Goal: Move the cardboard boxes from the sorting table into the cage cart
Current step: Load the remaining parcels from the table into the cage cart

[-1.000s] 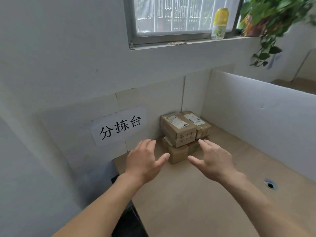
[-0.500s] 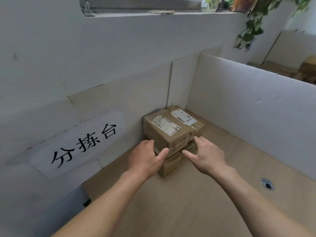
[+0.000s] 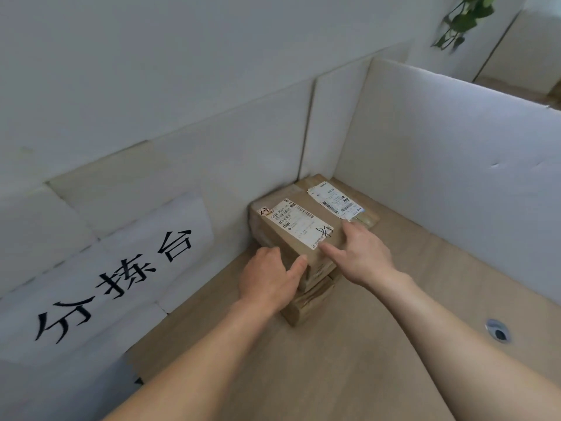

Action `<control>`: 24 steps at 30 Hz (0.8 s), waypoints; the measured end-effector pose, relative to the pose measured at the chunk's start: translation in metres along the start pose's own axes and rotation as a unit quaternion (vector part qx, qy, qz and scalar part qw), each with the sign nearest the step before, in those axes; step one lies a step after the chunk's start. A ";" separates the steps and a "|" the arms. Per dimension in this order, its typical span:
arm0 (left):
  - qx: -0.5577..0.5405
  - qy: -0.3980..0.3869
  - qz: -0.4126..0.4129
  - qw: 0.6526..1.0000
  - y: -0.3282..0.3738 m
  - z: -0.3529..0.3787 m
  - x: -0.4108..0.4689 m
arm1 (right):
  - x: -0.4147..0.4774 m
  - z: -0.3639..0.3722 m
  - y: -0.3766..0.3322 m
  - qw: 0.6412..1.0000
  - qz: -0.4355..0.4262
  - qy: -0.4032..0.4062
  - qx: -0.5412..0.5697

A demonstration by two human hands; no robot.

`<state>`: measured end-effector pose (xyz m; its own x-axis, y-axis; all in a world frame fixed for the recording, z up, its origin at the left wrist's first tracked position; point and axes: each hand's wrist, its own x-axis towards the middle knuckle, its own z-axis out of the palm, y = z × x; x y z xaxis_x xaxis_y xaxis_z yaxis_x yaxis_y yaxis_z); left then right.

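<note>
Several brown cardboard boxes are stacked in the far corner of the wooden sorting table (image 3: 349,369). The nearer top box (image 3: 280,240) carries a white shipping label. Beside it at the back lies a second labelled box (image 3: 334,197), and lower boxes (image 3: 306,306) show underneath. My left hand (image 3: 270,281) grips the nearer top box at its near left corner, fingers round the left side and thumb on the front edge. My right hand (image 3: 361,256) lies on that box's top right part, thumb on the label, fingers reaching towards its right edge. No cage cart is in view.
White panels wall the table at the back and on the right (image 3: 455,165). A paper sign with black characters (image 3: 115,278) hangs on the left panel. A round cable hole (image 3: 498,331) sits in the tabletop at the right. A trailing plant (image 3: 461,19) hangs top right.
Both hands moved forward from above the table onto the nearer top box. The left hand closed round its corner, the right hand came down on its top. The camera moved closer and tilted down.
</note>
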<state>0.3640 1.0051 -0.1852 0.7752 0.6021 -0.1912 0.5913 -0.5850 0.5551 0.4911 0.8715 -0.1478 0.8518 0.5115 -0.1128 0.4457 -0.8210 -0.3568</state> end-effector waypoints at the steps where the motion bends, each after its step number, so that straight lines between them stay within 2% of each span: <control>1: -0.007 0.000 -0.003 1.000 0.000 0.001 0.001 | 0.001 0.001 0.000 1.000 0.001 0.001 0.007; 9: -0.139 0.044 -0.008 0.989 0.002 0.009 -0.006 | -0.001 0.016 -0.002 0.989 0.027 0.031 0.145; 18: -0.253 0.085 0.002 0.964 -0.003 0.009 -0.036 | -0.035 0.020 -0.007 0.979 -0.005 0.054 0.198; 24: -0.284 0.128 -0.006 0.950 -0.002 0.003 -0.072 | -0.069 0.023 -0.007 0.972 -0.025 0.073 0.221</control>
<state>0.3074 0.9614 -0.1750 0.6463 0.7622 -0.0368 0.3271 -0.2331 0.9158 0.4227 0.8479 -0.1586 0.8767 0.4797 0.0357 0.3526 -0.5904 -0.7260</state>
